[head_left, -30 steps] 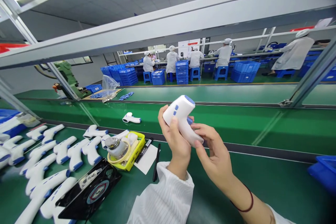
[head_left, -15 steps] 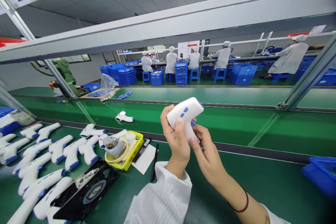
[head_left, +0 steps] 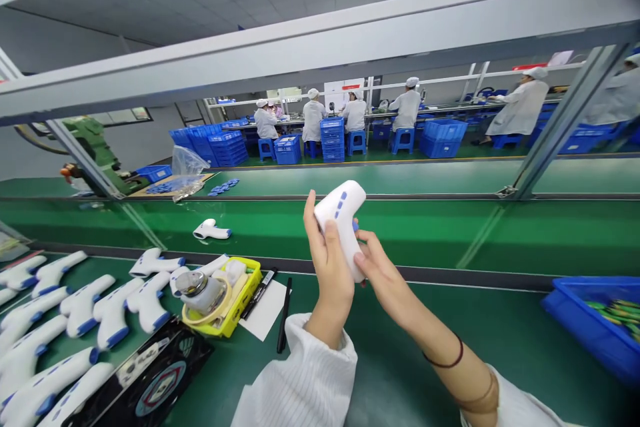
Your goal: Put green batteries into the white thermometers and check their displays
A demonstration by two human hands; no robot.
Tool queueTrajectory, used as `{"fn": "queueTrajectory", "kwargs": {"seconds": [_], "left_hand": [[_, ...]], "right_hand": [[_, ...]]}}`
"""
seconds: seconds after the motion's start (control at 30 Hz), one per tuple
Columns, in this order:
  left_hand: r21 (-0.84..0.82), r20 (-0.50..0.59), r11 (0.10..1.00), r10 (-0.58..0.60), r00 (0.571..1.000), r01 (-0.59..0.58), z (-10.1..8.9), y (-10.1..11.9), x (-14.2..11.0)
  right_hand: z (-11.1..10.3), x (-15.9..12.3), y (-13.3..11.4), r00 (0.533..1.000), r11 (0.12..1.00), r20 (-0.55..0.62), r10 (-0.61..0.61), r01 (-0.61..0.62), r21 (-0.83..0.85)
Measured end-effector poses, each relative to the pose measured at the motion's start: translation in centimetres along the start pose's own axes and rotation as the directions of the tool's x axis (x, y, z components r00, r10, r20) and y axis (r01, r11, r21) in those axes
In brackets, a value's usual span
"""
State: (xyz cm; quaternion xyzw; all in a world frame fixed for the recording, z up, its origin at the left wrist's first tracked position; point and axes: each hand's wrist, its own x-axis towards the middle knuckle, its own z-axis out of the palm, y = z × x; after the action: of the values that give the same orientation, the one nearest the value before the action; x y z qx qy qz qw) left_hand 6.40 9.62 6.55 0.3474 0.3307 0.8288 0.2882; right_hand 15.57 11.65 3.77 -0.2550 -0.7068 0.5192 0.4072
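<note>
Grip closed on the white device (head_left: 349,213): left hand (head_left: 333,283) around its body, right hand (head_left: 379,267) on its handle (head_left: 349,248). It looks light, stiff, slightly slick; the handle should hold best.

The left sleeve (head_left: 305,377) is white and finely ribbed. The right sleeve (head_left: 520,408) is white too. One thin, dark band (head_left: 445,366) circles the right forearm (head_left: 425,323).

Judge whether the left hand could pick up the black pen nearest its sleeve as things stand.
Probably not without letting go first: the left hand grips the white handheld device, though the black pen lies close beside that arm's white sleeve.
</note>
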Motion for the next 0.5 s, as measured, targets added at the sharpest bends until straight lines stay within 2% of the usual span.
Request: {"fn": "queueTrajectory", "kwargs": {"seconds": [0.03, 0.1, 0.2, 0.3, 0.37, 0.4, 0.5], "left_hand": [[0.071, 0.027, 0.997, -0.013, 1.0, 0.011, 0.1, -0.1, 0.0], [0.198, 0.074, 0.98, -0.042, 0.996, 0.027, 0.0, -0.5, 0.2], [0.311, 0.107, 0.949, -0.096, 0.99, 0.058, -0.4, -1.8, 0.8], [0.44, 0.097, 0.893, -0.156, 0.983, 0.098, -1.1, -3.0, 1.0], [0.5, 0.165, 0.854, -0.255, 0.953, 0.142, -1.5, -3.5, 0.9], [0.513, 0.22, 0.842, -0.315, 0.923, 0.166, -1.6, -3.7, 0.9], [0.609, 0.281, 0.772, -0.426, 0.86, 0.184, -1.8, -4.6, 0.9]], "right_hand": [[-0.7, 0.4, -0.2, 0.997, 0.985, 0.046, 0.069, -0.076, 0.155], [-2.1, 1.1, -0.3, 0.976, 0.895, 0.142, 0.163, -0.207, 0.395], [-3.8, 2.1, 0.6, 0.955, 0.79, 0.16, 0.252, -0.298, 0.536], [-4.8, 2.6, 3.2, 0.919, 0.771, 0.029, 0.394, -0.347, 0.533], [-5.7, 2.7, 5.7, 0.877, 0.785, -0.106, 0.469, -0.359, 0.505], [-6.3, 2.7, 7.0, 0.839, 0.786, -0.175, 0.516, -0.382, 0.487], [-8.1, 2.3, 10.3, 0.702, 0.759, -0.341, 0.625, -0.445, 0.475]]}}
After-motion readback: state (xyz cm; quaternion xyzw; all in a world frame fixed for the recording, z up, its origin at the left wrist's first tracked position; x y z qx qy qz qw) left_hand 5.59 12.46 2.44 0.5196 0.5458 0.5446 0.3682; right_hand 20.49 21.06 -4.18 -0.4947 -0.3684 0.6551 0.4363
